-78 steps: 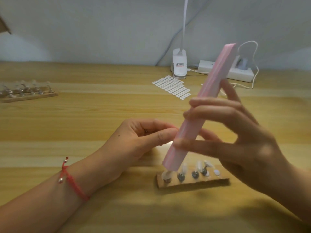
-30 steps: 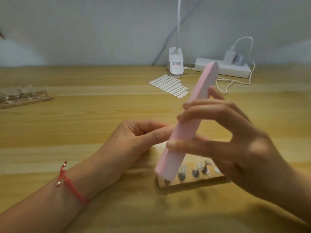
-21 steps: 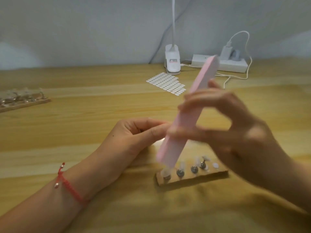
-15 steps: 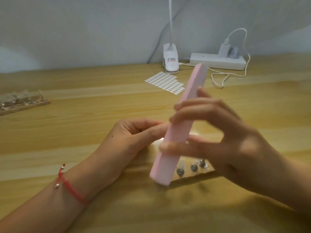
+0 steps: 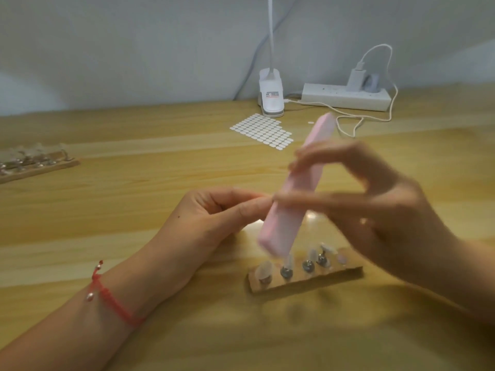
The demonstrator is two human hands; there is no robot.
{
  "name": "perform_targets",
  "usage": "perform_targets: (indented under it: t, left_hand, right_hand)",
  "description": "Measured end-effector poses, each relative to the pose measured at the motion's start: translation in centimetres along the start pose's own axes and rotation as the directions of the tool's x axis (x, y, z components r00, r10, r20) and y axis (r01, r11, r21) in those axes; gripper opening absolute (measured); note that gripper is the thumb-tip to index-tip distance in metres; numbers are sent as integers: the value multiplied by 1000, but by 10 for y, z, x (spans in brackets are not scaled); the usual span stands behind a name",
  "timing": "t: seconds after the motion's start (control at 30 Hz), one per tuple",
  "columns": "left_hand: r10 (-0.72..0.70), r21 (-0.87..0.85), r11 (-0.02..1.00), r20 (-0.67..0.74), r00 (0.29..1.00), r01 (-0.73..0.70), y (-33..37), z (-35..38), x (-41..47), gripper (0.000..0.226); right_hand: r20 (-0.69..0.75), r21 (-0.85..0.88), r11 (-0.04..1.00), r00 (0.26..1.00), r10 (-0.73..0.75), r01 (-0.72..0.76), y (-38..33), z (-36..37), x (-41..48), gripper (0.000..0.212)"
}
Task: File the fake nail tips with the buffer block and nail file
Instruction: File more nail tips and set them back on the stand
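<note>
My right hand (image 5: pixel 380 218) grips a long pink buffer block (image 5: pixel 292 191) between thumb and fingers, tilted with its upper end leaning away to the right. The block's lower end hovers just above a small wooden holder (image 5: pixel 308 281) that carries several clear fake nail tips (image 5: pixel 263 270) on metal studs. My left hand (image 5: pixel 211 223), a red cord bracelet on its wrist, lies on the table left of the block with its fingers curled toward the block; what those fingertips touch is hidden behind the block. Hand and block are motion-blurred.
A second wooden holder with nail tips (image 5: pixel 34 163) lies at the far left. A sheet of small white stickers (image 5: pixel 263 131), a white clip lamp base (image 5: pixel 271 99) and a white power strip (image 5: pixel 345 97) with a looping cable sit at the back of the wooden table (image 5: pixel 134 183).
The pink block has lifted and shifted right, its lower end now over the second nail tip, leaving the leftmost tip in sight. My left hand has stayed in place.
</note>
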State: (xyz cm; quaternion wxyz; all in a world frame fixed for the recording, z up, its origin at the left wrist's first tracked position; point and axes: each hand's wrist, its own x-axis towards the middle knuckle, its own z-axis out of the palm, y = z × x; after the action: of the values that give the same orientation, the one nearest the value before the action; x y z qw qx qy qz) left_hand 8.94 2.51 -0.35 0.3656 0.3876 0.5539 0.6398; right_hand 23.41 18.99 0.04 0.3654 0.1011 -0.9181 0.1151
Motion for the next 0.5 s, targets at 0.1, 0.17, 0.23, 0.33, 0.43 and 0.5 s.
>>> perform_targets:
  t: [0.1, 0.17, 0.23, 0.33, 0.43, 0.5]
  left_hand:
    - [-11, -30, 999, 18, 1000, 11, -1, -1, 0, 13]
    - [20, 5, 1000, 6, 1000, -20, -1, 1, 1, 11]
    - [25, 4, 1000, -1, 1000, -25, 0, 1, 1, 10]
    - [-4, -34, 999, 3, 1000, 4, -2, -1, 1, 18]
    - [7, -37, 999, 1, 1000, -7, -1, 0, 2, 8]
    - [2, -14, 1000, -8, 1000, -2, -2, -1, 2, 9]
  right_hand:
    - [34, 15, 998, 998, -56, 56, -2, 1, 1, 43]
    - [-15, -6, 1000, 1000, 24, -24, 7, -5, 4, 41]
    - [-20, -43, 999, 1000, 11, -12, 7, -3, 1, 41]
    - [50, -85, 985, 988, -144, 148, -5, 2, -1, 45]
    - [-7, -124, 991, 999, -48, 47, 8, -6, 4, 45]
    - [-2, -115, 992, 999, -46, 46, 7, -4, 1, 48]
